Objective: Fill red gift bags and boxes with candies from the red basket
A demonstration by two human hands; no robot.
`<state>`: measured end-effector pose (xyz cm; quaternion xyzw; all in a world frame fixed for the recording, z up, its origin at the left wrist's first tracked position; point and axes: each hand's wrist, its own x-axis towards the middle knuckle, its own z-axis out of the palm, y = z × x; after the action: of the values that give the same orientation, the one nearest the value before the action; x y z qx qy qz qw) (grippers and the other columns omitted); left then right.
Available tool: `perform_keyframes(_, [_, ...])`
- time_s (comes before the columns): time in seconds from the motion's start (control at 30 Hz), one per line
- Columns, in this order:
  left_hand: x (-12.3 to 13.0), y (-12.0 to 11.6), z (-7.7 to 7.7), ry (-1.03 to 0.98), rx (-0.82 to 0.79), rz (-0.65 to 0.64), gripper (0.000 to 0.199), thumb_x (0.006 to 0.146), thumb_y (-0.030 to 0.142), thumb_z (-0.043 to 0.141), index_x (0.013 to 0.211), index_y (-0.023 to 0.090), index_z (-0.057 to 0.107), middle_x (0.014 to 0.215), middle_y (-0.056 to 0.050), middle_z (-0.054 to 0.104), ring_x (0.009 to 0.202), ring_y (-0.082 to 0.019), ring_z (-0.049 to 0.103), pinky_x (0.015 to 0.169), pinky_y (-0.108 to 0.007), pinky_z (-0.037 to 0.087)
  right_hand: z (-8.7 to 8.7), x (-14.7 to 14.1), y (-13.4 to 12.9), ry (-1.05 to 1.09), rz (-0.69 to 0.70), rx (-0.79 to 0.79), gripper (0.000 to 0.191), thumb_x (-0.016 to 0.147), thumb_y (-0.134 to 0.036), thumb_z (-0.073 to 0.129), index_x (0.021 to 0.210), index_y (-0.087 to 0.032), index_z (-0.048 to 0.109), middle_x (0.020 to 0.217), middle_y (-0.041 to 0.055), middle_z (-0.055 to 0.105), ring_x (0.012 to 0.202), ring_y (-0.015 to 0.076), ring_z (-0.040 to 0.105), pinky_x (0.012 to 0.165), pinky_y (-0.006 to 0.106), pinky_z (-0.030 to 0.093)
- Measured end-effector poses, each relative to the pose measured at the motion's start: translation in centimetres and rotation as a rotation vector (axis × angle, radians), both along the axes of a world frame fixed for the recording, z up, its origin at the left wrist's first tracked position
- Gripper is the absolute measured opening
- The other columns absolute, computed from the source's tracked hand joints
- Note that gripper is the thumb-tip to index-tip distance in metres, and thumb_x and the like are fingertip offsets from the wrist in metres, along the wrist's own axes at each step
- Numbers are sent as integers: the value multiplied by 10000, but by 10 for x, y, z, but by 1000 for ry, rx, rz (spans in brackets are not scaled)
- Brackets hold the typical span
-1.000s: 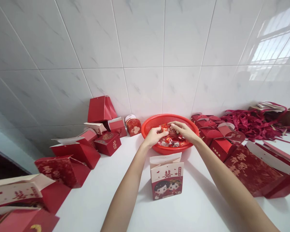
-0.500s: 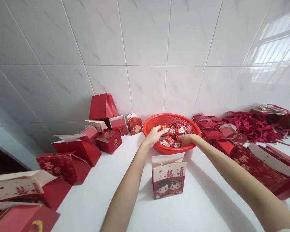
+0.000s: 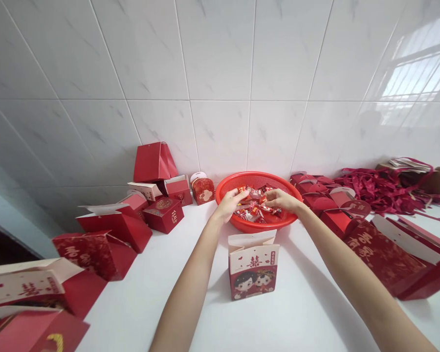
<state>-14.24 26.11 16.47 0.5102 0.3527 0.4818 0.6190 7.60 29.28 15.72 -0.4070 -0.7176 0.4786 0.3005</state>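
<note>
A red plastic mesh basket (image 3: 223,188) stands against the wall, with several wrapped candies (image 3: 254,215) in red, white and gold inside. At its left side my left hand (image 3: 229,203) has its fingers closed on a red wrapped candy (image 3: 243,189). My right hand (image 3: 281,199) reaches in from the right, its thumb and fingers pinching another red wrapped candy (image 3: 263,199). In front of the basket, between my forearms, an upright red and cream paper gift box (image 3: 254,274) with two cartoon figures stands with its top flaps up.
Several red gift boxes (image 3: 95,252) line the left side of the white table (image 3: 297,313). More red boxes (image 3: 385,254) stand on the right, near a heap of dark red ribbons (image 3: 377,188). A tiled wall (image 3: 220,132) closes off the back.
My right hand has lifted from deep among the candies to above them, with a red candy showing at its fingertips. My left hand stays near the basket's left side.
</note>
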Motion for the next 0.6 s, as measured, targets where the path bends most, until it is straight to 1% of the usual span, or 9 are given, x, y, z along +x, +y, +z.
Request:
perform_keyframes(0.13, [0,-1,1,-42,-12,13,269,771,335,785,871,145,622,954,-63,717,863,-185,703,857,-366,572,1,0,-3,71,-52,-41,361,561,-420,851,682,-175,615,545,-47,602,477,99,540,501,236,455])
perform_keyframes(0.27, [0,-2,2,-73,-37,24,234,775,294,775,842,141,610,892,-44,715,797,-167,703,794,-327,590,2,-1,-6,89,-71,-48,366,555,-412,859,708,-184,616,550,-33,625,485,114,566,515,246,479])
perform_keyframes(0.33, [0,-2,2,-89,-43,26,231,781,292,770,840,142,605,873,-43,718,790,-171,710,803,-335,592,2,0,-7,68,-80,-28,361,576,-432,837,705,-188,605,547,-31,612,492,120,568,515,250,475])
perform_keyframes(0.43, [0,-2,2,-106,-37,13,226,794,295,760,842,143,600,866,-49,724,804,-181,719,854,-370,587,0,0,-6,-25,-81,25,339,641,-472,760,730,-190,595,558,-30,585,513,126,558,514,254,460])
perform_keyframes(0.5, [-1,-1,1,-113,-35,15,216,802,283,754,833,142,593,851,-46,721,783,-178,719,868,-384,583,-1,-1,-3,-142,-40,69,319,678,-479,700,756,-189,593,593,-30,577,550,126,551,532,253,453])
perform_keyframes(0.53, [-1,-1,1,-116,-39,22,213,804,275,752,821,141,588,833,-42,716,758,-174,716,861,-384,583,-3,-1,-2,-203,-13,87,308,680,-472,687,747,-189,587,602,-32,569,566,126,546,541,253,448])
perform_keyframes(0.6, [-1,-1,0,-124,-47,37,204,808,258,747,800,140,581,792,-27,704,693,-157,701,828,-373,589,-5,-3,1,-310,44,107,289,649,-438,704,671,-189,558,583,-41,537,575,125,525,546,250,424])
